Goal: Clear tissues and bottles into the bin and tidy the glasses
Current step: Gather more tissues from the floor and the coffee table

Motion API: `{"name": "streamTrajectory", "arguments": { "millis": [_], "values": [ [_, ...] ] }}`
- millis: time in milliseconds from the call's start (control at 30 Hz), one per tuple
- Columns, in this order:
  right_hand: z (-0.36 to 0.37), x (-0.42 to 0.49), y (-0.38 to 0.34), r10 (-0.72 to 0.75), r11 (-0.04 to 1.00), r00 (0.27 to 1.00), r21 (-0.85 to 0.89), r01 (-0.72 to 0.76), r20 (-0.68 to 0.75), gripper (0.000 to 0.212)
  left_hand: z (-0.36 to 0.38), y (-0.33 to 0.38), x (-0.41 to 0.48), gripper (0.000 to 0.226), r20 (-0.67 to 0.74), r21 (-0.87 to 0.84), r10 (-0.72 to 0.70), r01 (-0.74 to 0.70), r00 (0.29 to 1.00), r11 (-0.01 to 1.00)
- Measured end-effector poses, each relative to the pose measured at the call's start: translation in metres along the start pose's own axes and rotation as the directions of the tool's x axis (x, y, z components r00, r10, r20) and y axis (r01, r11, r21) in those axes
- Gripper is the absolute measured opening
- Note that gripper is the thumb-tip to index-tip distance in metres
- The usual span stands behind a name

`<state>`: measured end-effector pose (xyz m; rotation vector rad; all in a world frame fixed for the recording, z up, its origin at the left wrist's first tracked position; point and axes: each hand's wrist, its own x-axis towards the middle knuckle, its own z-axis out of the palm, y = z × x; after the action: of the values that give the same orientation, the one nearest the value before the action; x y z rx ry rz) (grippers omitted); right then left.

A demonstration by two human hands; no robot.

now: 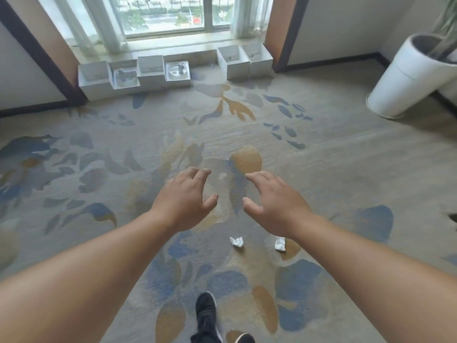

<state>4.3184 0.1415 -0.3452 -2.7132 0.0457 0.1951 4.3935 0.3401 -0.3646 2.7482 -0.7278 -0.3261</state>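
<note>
**Both hands empty over carpet, tissues on floor**

Head view: L hand (184, 196) and R hand (272, 201) are out front side by side, fingers spread loose, holding nothing. On the beige-and-blue patterned carpet (346, 169), mid-floor, lies a crumpled white tissue wad (237, 241). Near it to the right is a second white tissue piece (280, 243), top hidden by R arm (358, 263). A row of open white cardboard boxes (150, 70) lines the carpet's far edge. Tall white round planter (405, 78) sits at the far-right corner.

Beige carpet (346, 169): blue and ochre leaf pattern throughout. Crumpled white paper tissues (236, 241), lower centre. White square boxes (150, 70), top. White cylindrical planter (405, 80), upper right. Black shoe (205, 310), bottom.
</note>
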Motion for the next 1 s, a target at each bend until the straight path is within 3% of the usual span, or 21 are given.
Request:
{"name": "streamTrajectory", "arguments": {
  "millis": [200,400,767,1000],
  "values": [
    [0.052,0.015,0.079,0.117,0.993,0.992,-0.004,-0.118,-0.043,0.061,0.088,-0.001,0.059,0.065,0.072,0.064,0.112,-0.117,0.991,0.991],
    [0.163,0.019,0.179,0.259,0.966,0.965,0.011,-0.259,-0.027,0.06,0.223,-0.007,0.108,0.063,0.152,0.086,0.191,-0.206,0.97,0.975],
    [0.405,0.014,0.36,0.354,0.935,0.93,-0.019,-0.354,0.095,0.061,0.53,-0.049,0.142,0.064,0.357,0.149,0.115,-0.178,0.927,0.973],
    [0.498,0.037,0.437,0.349,0.937,0.931,-0.032,-0.348,0.105,0.064,0.66,-0.073,0.166,0.059,0.436,0.226,0.075,-0.19,0.897,0.955]
  ]
}}
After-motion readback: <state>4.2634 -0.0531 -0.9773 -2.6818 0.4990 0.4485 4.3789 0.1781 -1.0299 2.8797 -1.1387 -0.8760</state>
